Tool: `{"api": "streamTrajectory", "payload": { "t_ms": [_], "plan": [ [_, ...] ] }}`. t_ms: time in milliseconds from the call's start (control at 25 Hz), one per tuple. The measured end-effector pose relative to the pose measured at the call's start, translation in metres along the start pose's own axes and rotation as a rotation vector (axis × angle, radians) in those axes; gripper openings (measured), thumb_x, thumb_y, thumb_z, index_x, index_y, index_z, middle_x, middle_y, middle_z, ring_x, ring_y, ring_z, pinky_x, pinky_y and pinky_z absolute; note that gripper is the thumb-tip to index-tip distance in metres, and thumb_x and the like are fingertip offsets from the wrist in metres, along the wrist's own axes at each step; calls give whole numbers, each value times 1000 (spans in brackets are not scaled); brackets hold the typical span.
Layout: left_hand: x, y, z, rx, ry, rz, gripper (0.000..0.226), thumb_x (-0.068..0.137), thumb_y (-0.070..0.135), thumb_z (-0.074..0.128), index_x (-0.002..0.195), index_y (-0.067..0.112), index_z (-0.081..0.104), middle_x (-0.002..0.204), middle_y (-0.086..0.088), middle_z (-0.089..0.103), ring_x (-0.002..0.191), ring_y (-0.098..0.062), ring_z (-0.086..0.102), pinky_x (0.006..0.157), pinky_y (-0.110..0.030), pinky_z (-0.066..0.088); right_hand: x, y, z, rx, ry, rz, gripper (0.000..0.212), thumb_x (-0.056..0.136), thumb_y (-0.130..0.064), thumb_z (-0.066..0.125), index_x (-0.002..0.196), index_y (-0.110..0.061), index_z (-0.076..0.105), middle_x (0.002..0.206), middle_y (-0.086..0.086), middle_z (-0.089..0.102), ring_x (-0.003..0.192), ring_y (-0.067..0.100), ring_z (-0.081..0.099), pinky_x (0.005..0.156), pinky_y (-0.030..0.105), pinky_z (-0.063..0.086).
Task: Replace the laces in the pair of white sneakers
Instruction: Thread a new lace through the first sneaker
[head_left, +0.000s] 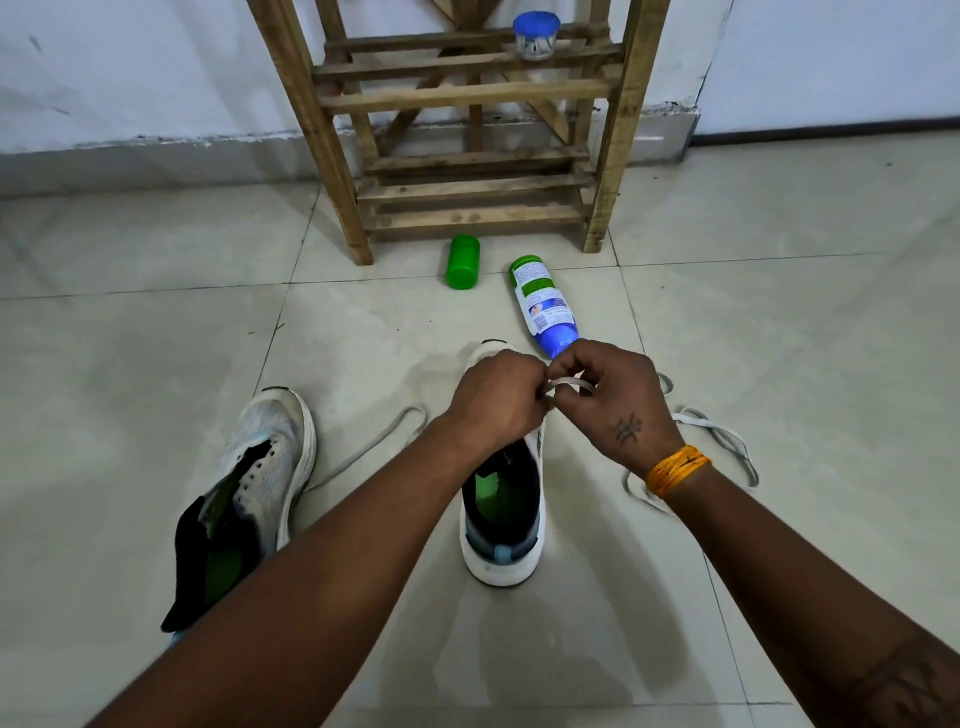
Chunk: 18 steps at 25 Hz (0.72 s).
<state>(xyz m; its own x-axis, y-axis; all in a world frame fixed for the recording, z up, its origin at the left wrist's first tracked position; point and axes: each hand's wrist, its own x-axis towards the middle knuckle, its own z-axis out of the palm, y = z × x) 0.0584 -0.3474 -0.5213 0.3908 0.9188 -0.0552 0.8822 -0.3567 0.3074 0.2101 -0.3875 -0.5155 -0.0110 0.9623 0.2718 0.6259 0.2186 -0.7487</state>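
Two white sneakers stand on the tiled floor, toes pointing away from me. The left sneaker (265, 467) has empty eyelets and a black sock stuffed in its heel. Over the right sneaker (506, 509) my left hand (496, 400) and my right hand (613, 405) meet, both pinching a white lace (571, 383) that loops between the fingers. The front of that shoe is hidden under my hands. A grey lace (374, 447) trails on the floor between the shoes. Another white lace (722, 441) lies in loops right of my right wrist.
A wooden rack (467, 156) stands against the wall ahead, with a blue-lidded jar (536, 34) on a shelf. A green cap (462, 267) and a blue-and-white bottle (543, 306) lie on the floor in front of it, the bottle just beyond my hands.
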Motion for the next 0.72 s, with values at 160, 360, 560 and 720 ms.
{"api": "streamTrajectory", "payload": {
  "t_ms": [160,360,560,720],
  "plan": [
    [-6,-15,-14,-259,201,-2,29,91,29,73,72,9,63,63,1,60,67,-22,58,61,-39,43,1,1,-8,318,-30,286,5,91,-16,69,88,-18,73,78,-2,71,71,11,63,68,28,59],
    [-38,-7,-50,-737,398,-146,22,85,26,83,74,12,72,60,3,65,54,-10,54,57,-27,48,-2,-15,-8,99,311,52,11,93,-21,62,83,-17,65,70,-7,60,64,11,55,57,29,46],
    [-47,-7,-69,-1284,242,-325,20,86,13,80,87,-3,68,68,-7,65,52,-13,52,52,-25,45,-7,-45,15,352,-183,126,12,91,-22,63,101,-19,70,65,1,64,53,8,53,57,25,46],
    [-49,-14,-84,-1576,192,-350,12,91,12,73,97,5,67,69,-3,59,56,-9,50,51,-19,42,-6,-35,15,436,-239,207,19,102,-20,59,87,-11,64,63,3,63,50,12,49,53,29,43]
  ]
}}
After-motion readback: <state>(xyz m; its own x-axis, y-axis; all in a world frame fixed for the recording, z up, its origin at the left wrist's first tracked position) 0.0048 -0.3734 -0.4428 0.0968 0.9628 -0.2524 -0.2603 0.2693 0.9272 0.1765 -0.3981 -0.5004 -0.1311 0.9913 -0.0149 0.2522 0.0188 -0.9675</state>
